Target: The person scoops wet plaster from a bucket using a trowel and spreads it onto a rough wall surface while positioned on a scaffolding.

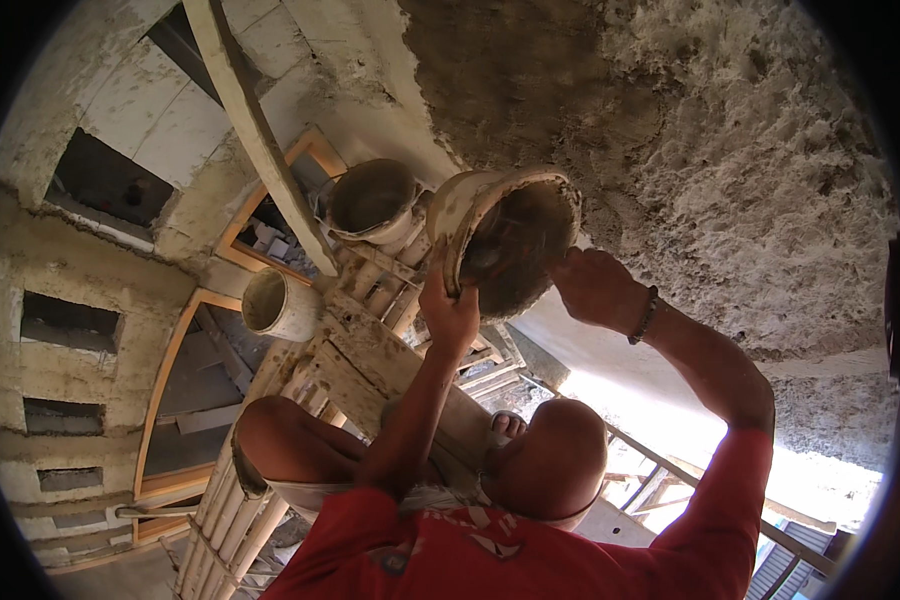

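A mortar-crusted bucket (pixel 453 203) is tilted so that its mouth faces me, in front of a rough wall. My left hand (pixel 450 312) grips its near left rim, with the thumb over the edge. Inside, the bucket is dark, with a blurred brownish-grey mass. At the right side of the mouth is my right hand (pixel 595 288), closed like a fist, with a dark bracelet (pixel 644 316) on the wrist. Whatever its fingers hold is hidden at the bucket's edge.
Two more buckets, one dark inside (pixel 372 200) and one pale (pixel 282 304), stand on the plank scaffold (pixel 365 345). A wooden beam (pixel 255 130) slants across the upper left. Wet brown plaster (pixel 530 80) borders rough grey wall (pixel 740 170). Bright daylight shows at lower right.
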`<state>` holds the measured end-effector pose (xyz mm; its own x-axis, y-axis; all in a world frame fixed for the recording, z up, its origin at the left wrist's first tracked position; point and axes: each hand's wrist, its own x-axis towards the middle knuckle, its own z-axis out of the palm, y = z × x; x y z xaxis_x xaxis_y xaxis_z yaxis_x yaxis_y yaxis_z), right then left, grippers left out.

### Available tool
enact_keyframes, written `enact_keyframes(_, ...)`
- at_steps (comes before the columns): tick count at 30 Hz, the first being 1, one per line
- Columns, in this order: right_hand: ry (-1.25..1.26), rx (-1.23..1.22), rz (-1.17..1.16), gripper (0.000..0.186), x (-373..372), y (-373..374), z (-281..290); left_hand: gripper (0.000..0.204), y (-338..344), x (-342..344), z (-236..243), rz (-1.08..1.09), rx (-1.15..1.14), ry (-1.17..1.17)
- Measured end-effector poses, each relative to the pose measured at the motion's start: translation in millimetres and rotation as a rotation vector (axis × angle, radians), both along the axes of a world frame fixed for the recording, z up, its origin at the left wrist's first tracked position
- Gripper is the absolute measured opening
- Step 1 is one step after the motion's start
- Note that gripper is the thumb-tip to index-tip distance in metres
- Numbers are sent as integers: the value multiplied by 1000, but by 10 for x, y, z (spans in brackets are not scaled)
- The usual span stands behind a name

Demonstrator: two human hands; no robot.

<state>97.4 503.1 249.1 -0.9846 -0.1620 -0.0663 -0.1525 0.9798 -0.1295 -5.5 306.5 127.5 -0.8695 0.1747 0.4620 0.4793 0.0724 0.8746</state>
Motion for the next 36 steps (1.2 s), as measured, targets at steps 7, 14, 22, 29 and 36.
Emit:
enact_keyframes(7,364,573,-168,12,-211,-150,34,59,45,73,221,-102,-4,-7)
enact_keyframes(14,-10,164,-30,16,-186,174,-317,54,-32,-83,550,-208,39,65)
enact_keyframes(22,-507,-944,-371,21,85,299,-752,54,-125,-90,610,-163,-231,-65)
enact_keyframes(29,-521,-1533,-511,41,220,-22,-1120,37,37,-87,321,-62,-129,-169)
enact_keyframes(36,-333,-1373,-471,42,305,87,-557,33,-166,-53,315,-53,297,-553)
